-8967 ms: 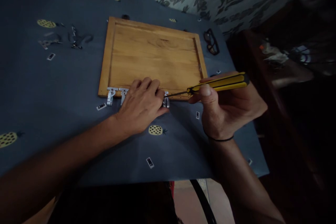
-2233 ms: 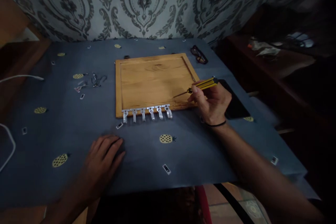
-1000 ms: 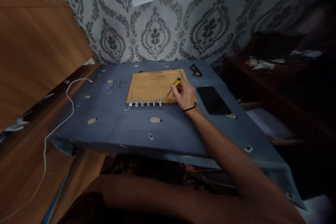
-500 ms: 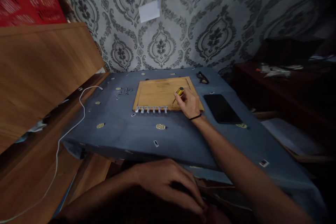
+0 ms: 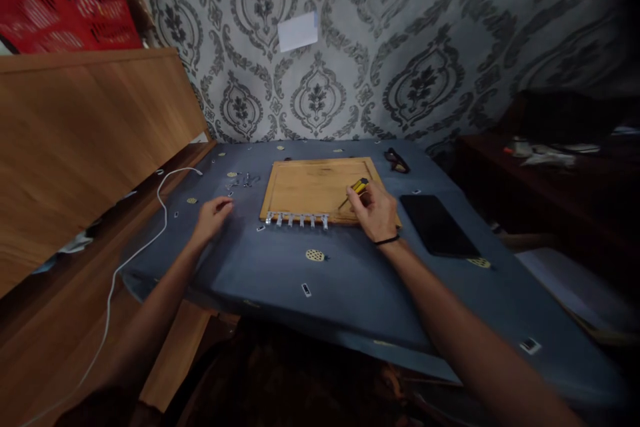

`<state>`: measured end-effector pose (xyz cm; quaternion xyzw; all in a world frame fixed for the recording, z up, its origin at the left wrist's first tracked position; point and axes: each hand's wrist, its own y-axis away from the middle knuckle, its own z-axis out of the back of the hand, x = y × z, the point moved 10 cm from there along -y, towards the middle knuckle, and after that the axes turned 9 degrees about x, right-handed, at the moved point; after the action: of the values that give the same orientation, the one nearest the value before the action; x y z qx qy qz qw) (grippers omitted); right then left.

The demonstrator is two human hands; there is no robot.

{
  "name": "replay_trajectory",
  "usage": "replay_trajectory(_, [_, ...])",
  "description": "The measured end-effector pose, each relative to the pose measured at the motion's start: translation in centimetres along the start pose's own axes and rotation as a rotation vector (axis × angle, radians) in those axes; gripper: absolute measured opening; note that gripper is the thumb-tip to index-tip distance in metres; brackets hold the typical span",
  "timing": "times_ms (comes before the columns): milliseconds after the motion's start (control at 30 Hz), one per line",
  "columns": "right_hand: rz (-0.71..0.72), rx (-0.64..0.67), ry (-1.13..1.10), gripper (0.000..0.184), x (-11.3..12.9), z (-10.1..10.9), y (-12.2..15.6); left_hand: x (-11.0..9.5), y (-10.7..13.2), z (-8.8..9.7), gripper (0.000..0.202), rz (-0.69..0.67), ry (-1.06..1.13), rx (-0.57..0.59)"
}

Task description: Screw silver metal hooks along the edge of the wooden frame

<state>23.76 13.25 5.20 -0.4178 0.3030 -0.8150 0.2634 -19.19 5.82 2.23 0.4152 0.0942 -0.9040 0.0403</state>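
My right hand (image 5: 377, 212) is closed around a screwdriver (image 5: 359, 185) with a yellow and black handle. Its thin shaft slants down to the left over the wooden board (image 5: 315, 180); whether the tip touches the wood cannot be told. Along the board's front edge sits a row of several silver metal clips (image 5: 302, 220). My left hand (image 5: 213, 219) is over the cloth left of the board, fingers loosely curled with a gap at the thumb and nothing visible in them. Just beyond it lies a small heap of loose metal pieces (image 5: 247, 179), too small to make out clearly.
A black tablet or large phone (image 5: 440, 225) lies right of the board, with dark glasses (image 5: 397, 161) behind. A white cable (image 5: 159, 195) runs down the left side of the blue tablecloth (image 5: 265, 273). A wooden cabinet (image 5: 100, 113) carries a red basket (image 5: 65, 0).
My left hand has risen from my lap at the front to the left part of the table, near the loose metal pieces. My right hand still holds the screwdriver over the board.
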Motion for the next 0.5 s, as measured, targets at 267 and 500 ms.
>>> replay_trajectory(267, [-0.020,0.012,-0.002,0.040,0.1,0.3,0.1,4.3,-6.2,1.7,0.043,0.156,-0.286,-0.143])
replay_trajectory(500, [-0.041,0.013,0.034,0.046,-0.2,0.4,0.1,3.8,-8.4,1.3,0.042,0.144,-0.528,-0.148])
